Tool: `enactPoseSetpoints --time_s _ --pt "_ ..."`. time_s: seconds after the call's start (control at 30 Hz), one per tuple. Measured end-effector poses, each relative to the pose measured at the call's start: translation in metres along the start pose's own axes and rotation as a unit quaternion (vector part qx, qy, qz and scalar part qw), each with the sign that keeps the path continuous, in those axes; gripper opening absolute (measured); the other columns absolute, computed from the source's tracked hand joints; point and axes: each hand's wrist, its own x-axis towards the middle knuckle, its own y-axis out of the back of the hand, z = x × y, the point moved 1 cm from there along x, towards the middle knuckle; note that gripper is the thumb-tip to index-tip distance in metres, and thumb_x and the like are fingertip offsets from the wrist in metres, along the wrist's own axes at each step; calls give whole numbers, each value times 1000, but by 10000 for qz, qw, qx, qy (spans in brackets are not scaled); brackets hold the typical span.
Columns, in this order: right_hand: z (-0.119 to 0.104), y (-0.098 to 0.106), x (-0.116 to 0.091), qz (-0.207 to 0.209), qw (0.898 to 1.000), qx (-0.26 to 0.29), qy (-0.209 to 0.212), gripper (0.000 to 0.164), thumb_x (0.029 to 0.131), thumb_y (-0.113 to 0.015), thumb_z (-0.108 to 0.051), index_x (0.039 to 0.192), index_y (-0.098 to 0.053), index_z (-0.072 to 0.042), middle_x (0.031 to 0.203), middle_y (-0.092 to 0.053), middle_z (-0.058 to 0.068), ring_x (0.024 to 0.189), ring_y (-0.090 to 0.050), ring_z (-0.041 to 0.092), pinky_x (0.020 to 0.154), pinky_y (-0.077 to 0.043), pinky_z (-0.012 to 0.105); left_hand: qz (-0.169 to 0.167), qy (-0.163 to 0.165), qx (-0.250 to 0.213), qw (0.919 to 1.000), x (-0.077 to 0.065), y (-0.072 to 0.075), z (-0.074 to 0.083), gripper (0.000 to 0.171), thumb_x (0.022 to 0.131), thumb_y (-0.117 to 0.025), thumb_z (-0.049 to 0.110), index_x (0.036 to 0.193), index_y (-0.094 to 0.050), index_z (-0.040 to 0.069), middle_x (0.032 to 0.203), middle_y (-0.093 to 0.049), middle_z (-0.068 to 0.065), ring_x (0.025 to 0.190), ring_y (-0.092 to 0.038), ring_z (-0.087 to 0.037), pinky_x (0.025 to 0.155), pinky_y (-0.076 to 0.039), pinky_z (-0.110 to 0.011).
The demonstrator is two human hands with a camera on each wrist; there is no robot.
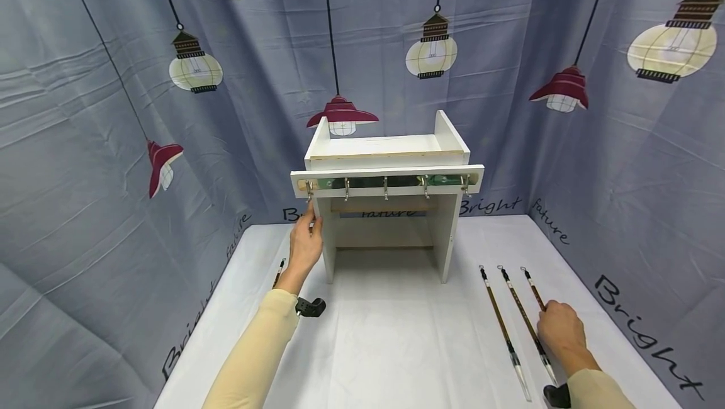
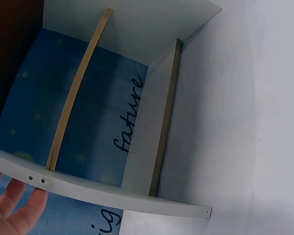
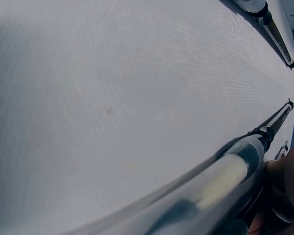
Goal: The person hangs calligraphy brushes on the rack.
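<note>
My left hand (image 1: 304, 242) is raised beside the left side panel of a white wooden rack (image 1: 386, 157), its fingertips just below the leftmost metal hook (image 1: 309, 190). In the left wrist view, the bent fingers (image 2: 27, 210) lie at the panel's edge. A small dark bit shows between thumb and finger; what it is cannot be made out. At the right of the table, my right hand (image 1: 563, 333) grips the handle of a calligraphy brush (image 1: 534, 288), whose lower part is hidden under the hand. Two more calligraphy brushes, one nearer (image 1: 523, 318) and one farther left (image 1: 501, 327), lie alongside.
Several hooks line the rack's front rail (image 1: 408, 190). On the white tabletop (image 1: 385, 340), another brush (image 1: 279, 272) lies at the left, partly behind my left arm. A grey-blue printed curtain (image 1: 272, 82) encloses the table at the back and sides.
</note>
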Motion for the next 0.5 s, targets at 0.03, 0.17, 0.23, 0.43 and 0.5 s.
enactPoseSetpoints --time_s 0.03,0.17,0.23,0.43,0.5 --pt "0 1 0 -15 10000 -2 -10 24 94 -56 -2 98 -57 21 86 -58 34 87 -62 54 76 -53 63 -4 23 19 10000 1 0 0 53 111 -47 18 161 -34 7 138 -59 -22 129 -58 -37 104 -52 -50" --pt "-1 4 -2 -95 9999 6 -135 24 94 -56 -2 99 -56 22 87 -58 34 88 -62 53 77 -54 62 -35 136 27 9999 1 -1 1 53 111 -45 20 162 -33 10 141 -58 -22 130 -57 -38 106 -51 -51" --pt "-1 5 -2 -89 9998 -3 -199 25 95 -56 -2 100 -56 22 87 -58 33 87 -62 52 76 -54 61 -62 191 10 9998 1 -2 1 53 112 -45 21 162 -32 12 142 -57 -22 131 -56 -38 106 -50 -51" --pt "0 11 -3 31 9997 108 -205 26 94 -56 -2 101 -55 22 87 -58 33 84 -62 52 74 -53 61 -97 337 -121 9993 -2 0 1 54 112 -45 23 163 -31 14 144 -55 -21 130 -57 -39 105 -51 -52" --pt "-1 13 -1 122 9995 221 -208 26 95 -55 -4 101 -56 22 88 -59 34 86 -62 53 74 -52 62 -84 332 -112 9993 -3 0 1 54 112 -46 24 163 -31 14 144 -55 -21 127 -59 -40 103 -51 -53"
